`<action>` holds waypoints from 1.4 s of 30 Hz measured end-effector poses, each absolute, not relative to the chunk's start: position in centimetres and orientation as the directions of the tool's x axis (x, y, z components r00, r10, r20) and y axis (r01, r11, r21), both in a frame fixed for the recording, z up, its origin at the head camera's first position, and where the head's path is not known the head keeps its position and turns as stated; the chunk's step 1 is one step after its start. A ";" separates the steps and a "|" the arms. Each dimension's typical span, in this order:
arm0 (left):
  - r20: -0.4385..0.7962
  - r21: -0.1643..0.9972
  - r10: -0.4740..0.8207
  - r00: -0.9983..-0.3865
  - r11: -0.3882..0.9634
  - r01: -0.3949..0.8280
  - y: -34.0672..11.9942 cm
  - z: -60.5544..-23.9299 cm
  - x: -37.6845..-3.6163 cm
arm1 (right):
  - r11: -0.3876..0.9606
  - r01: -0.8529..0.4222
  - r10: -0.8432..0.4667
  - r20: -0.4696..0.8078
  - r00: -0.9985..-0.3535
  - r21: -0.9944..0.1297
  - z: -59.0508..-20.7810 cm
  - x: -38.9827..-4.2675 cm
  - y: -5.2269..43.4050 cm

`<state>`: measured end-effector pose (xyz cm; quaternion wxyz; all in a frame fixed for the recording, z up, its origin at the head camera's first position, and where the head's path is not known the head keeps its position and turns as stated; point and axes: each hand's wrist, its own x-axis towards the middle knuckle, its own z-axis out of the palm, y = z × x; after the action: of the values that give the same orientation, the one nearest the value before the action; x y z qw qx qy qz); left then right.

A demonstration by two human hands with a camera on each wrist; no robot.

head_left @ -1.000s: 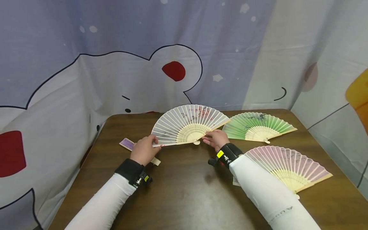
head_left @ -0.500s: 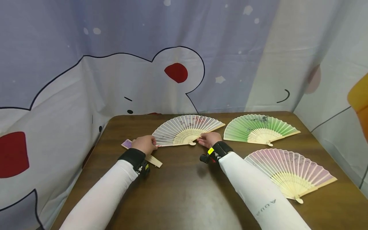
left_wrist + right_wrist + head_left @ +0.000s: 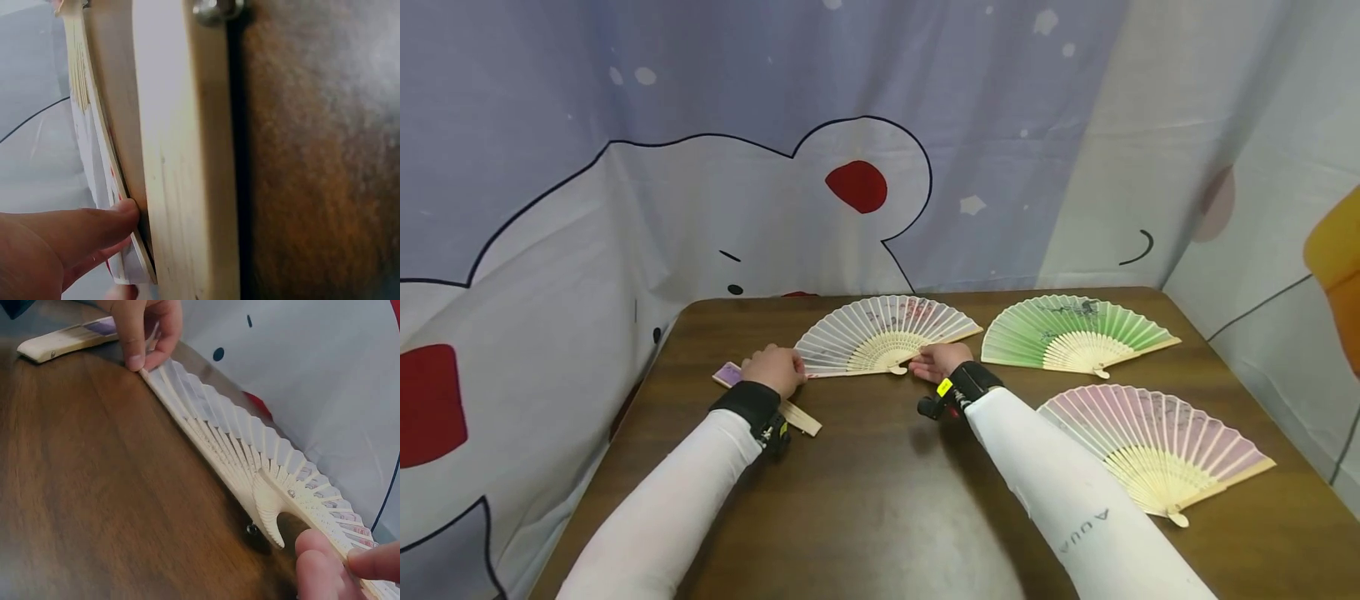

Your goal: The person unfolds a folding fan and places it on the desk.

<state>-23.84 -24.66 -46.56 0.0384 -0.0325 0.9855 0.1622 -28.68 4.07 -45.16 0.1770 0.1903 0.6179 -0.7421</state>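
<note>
A white paper fan with bamboo ribs lies spread open on the brown table, near its far edge. My left hand pinches the fan's left end stick against the table. My right hand pinches the right end stick close to the pivot. In the right wrist view the white fan lies low on the wood, the left hand at its far end and my right fingertips at the near end. The left wrist view shows fingers on the fan's edge.
A folded purple fan lies under my left wrist; its wooden guard fills the left wrist view. A green fan lies spread at the far right, a pink one nearer right. Printed cloth hangs behind the table.
The white fan has come down from a raised tilt to lie flat on the table, a little farther from me. Both hands kept hold of its end sticks.
</note>
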 end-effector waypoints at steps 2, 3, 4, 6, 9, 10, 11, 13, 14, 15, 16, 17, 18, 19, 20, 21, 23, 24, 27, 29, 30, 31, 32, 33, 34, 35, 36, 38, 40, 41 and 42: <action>-0.082 0.306 -0.062 -0.995 0.948 -0.085 -24.7 -46.6 -23.8 | -0.140 0.506 -0.035 -0.506 -0.862 -0.851 -45.3 -28.8 4.1; -0.085 0.305 -0.069 -0.994 0.948 -0.092 -24.7 -46.6 -23.8 | -0.118 0.512 -0.038 -0.511 -0.859 -0.851 -45.1 -28.7 4.1; -0.086 0.303 -0.074 -0.994 0.948 -0.097 -24.7 -46.6 -23.9 | -0.100 0.517 -0.042 -0.516 -0.856 -0.850 -45.2 -28.8 4.1; -0.084 0.298 -0.071 -0.994 0.950 -0.093 -24.7 -46.5 -23.8 | -0.072 0.523 -0.056 -0.520 -0.852 -0.849 -45.6 -29.0 4.3; -0.089 0.313 -0.054 -0.995 0.946 -0.079 -24.7 -46.2 -23.7 | -0.049 0.526 -0.066 -0.523 -0.850 -0.849 -46.3 -29.5 4.4; -0.089 0.318 -0.047 -0.995 0.945 -0.073 -24.6 -46.2 -23.7 | -0.039 0.524 -0.065 -0.521 -0.851 -0.851 -46.6 -29.7 4.5; -0.091 0.322 -0.041 -0.995 0.944 -0.068 -24.6 -46.1 -23.7 | -0.026 0.519 -0.064 -0.517 -0.853 -0.854 -46.8 -29.8 4.5; -0.098 0.328 -0.031 -0.995 0.943 -0.062 -24.6 -46.1 -23.7 | -0.001 0.511 -0.060 -0.510 -0.858 -0.859 -47.2 -30.0 4.5; -0.100 0.329 -0.029 -0.995 0.943 -0.060 -24.6 -46.1 -23.7 | 0.011 0.504 -0.059 -0.504 -0.862 -0.863 -47.3 -30.0 4.5; -0.101 0.327 -0.025 -0.995 0.943 -0.057 -24.6 -46.1 -23.6 | 0.015 0.494 -0.075 -0.493 -0.867 -0.869 -47.4 -30.0 4.6; -0.105 0.327 -0.024 -0.994 0.943 -0.057 -24.6 -46.1 -23.6 | 0.026 0.486 -0.082 -0.486 -0.870 -0.874 -47.5 -30.0 4.6; -0.107 0.329 -0.021 -0.994 0.943 -0.055 -24.7 -46.1 -23.6 | 0.033 0.482 -0.084 -0.483 -0.871 -0.875 -47.6 -30.0 4.6; -0.114 0.332 -0.020 -0.993 0.942 -0.057 -24.8 -46.1 -23.6 | 0.038 0.478 -0.086 -0.479 -0.873 -0.878 -47.7 -30.1 4.6; -0.121 0.335 -0.021 -0.992 0.940 -0.060 -24.9 -46.0 -23.7 | 0.040 0.473 -0.090 -0.474 -0.876 -0.880 -47.5 -29.9 4.6; -0.126 0.339 -0.020 -0.992 0.939 -0.062 -25.0 -46.0 -23.7 | 0.041 0.464 -0.090 -0.465 -0.881 -0.885 -47.4 -29.7 4.6; -0.132 0.343 -0.017 -0.991 0.937 -0.061 -25.1 -46.0 -23.7 | 0.041 0.455 -0.090 -0.457 -0.885 -0.890 -47.4 -29.6 4.6; -0.138 0.356 -0.012 -0.990 0.933 -0.061 -25.2 -45.9 -23.6 | 0.055 0.444 -0.063 -0.447 -0.892 -0.894 -47.3 -29.4 4.4; -0.141 0.360 -0.011 -0.990 0.931 -0.061 -25.3 -45.8 -23.6 | 0.056 0.434 -0.060 -0.437 -0.897 -0.899 -47.4 -29.3 4.4; -0.131 0.379 -0.004 -0.991 0.924 -0.053 -25.4 -45.6 -23.2 | 0.060 0.420 -0.046 -0.422 -0.905 -0.906 -48.0 -29.6 4.4; -0.119 0.405 -0.003 -0.993 0.913 -0.052 -25.6 -45.5 -22.8 | 0.065 0.415 -0.045 -0.419 -0.907 -0.907 -48.3 -29.8 4.3; -0.115 0.420 -0.007 -0.993 0.906 -0.055 -25.7 -45.5 -22.5 | 0.069 0.412 -0.044 -0.416 -0.909 -0.908 -48.4 -29.9 4.3; -0.114 0.444 -0.015 -0.993 0.894 -0.065 -25.8 -45.4 -22.2 | 0.071 0.410 -0.044 -0.413 -0.910 -0.909 -48.5 -29.9 4.3; -0.111 0.468 -0.025 -0.993 0.881 -0.075 -26.0 -45.3 -21.9 | 0.072 0.408 -0.045 -0.411 -0.910 -0.910 -48.5 -29.9 4.3; -0.108 0.497 -0.036 -0.994 0.864 -0.085 -26.1 -45.1 -21.6 | 0.071 0.405 -0.045 -0.409 -0.911 -0.911 -48.5 -29.8 4.2; -0.106 0.528 -0.050 -0.993 0.844 -0.098 -26.2 -45.0 -21.2 | 0.073 0.399 -0.046 -0.403 -0.914 -0.914 -48.4 -29.7 4.2; -0.109 0.562 -0.069 -0.992 0.819 -0.119 -26.3 -44.9 -20.8 | 0.078 0.392 -0.048 -0.396 -0.917 -0.917 -48.4 -29.6 4.2; -0.111 0.592 -0.090 -0.990 0.794 -0.139 -26.4 -44.8 -20.4 | 0.089 0.384 -0.048 -0.389 -0.920 -0.919 -48.3 -29.5 4.1; -0.124 0.657 -0.128 -0.984 0.732 -0.178 -26.8 -44.7 -19.6 | 0.154 0.346 -0.055 -0.358 -0.932 -0.925 -48.2 -29.0 3.9; -0.142 0.724 -0.159 -0.977 0.656 -0.212 -27.1 -44.8 -18.9 | 0.260 0.285 -0.075 -0.313 -0.947 -0.923 -47.9 -28.4 3.6; -0.152 0.753 -0.179 -0.972 0.616 -0.231 -27.3 -44.9 -18.6 | 0.318 0.247 -0.091 -0.289 -0.953 -0.915 -47.8 -28.1 3.3; -0.161 0.783 -0.193 -0.968 0.571 -0.244 -27.5 -45.1 -18.2 | 0.376 0.203 -0.112 -0.261 -0.959 -0.904 -47.8 -27.7 3.1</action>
<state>-18.25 -27.52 -45.07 0.0290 -0.1233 0.8859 0.4462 -27.69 3.06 -47.76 0.1409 0.0279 0.8175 -0.5577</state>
